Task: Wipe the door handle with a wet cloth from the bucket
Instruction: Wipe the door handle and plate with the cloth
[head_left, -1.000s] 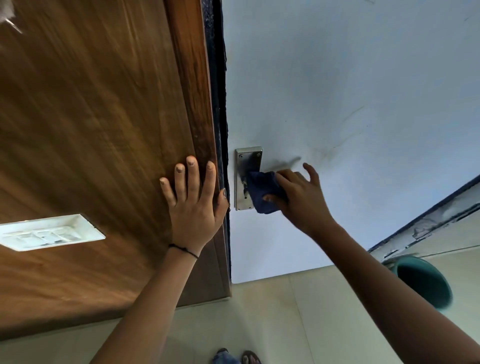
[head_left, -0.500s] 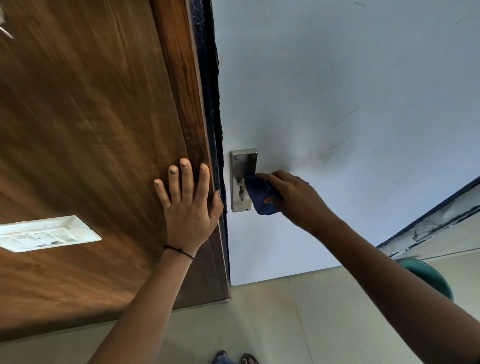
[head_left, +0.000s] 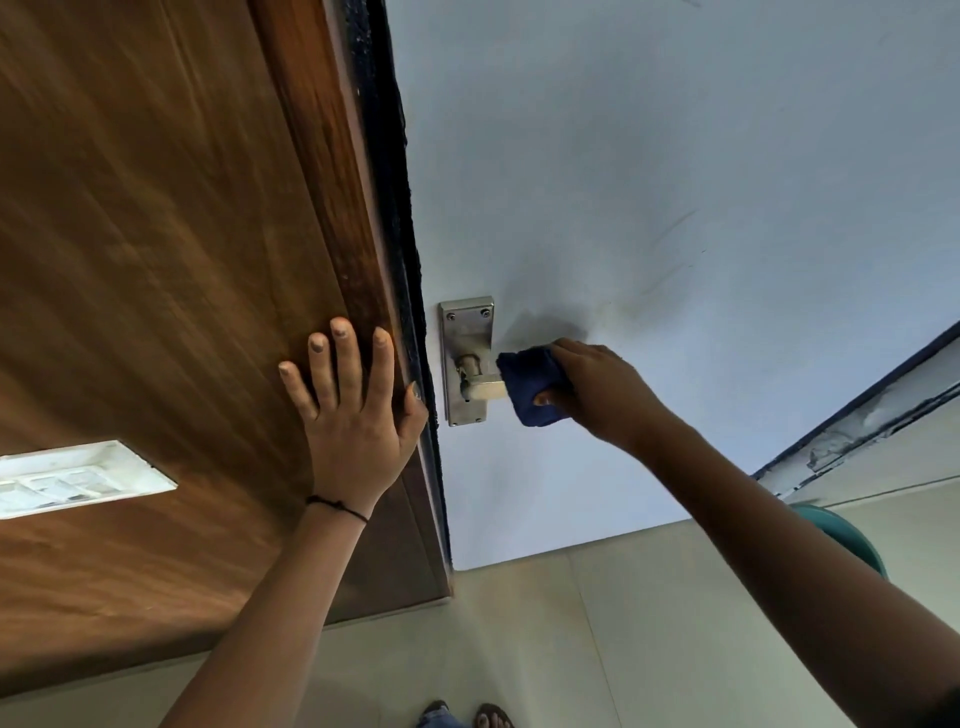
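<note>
A steel door handle (head_left: 480, 391) juts from its steel backplate (head_left: 464, 332) on the pale blue door (head_left: 649, 182). A dark blue cloth (head_left: 524, 382) is wrapped around the lever's outer part, and my right hand (head_left: 602, 389) grips the cloth there. The lever's inner end near the plate shows bare. My left hand (head_left: 353, 410) lies flat with fingers spread on the brown wooden panel (head_left: 156, 260), just left of the door's edge. A teal bucket (head_left: 852, 535) peeks out behind my right forearm at the lower right.
A white switch plate (head_left: 67, 480) is set in the wooden panel at the left. Pale floor tiles (head_left: 519, 623) run along the bottom, with my feet (head_left: 467, 717) at the lower edge. A chipped dark-edged frame (head_left: 862, 421) runs diagonally at the right.
My right hand has slid the cloth to the right along the lever, away from the backplate, baring the lever's inner end. My left hand stays pressed on the wood.
</note>
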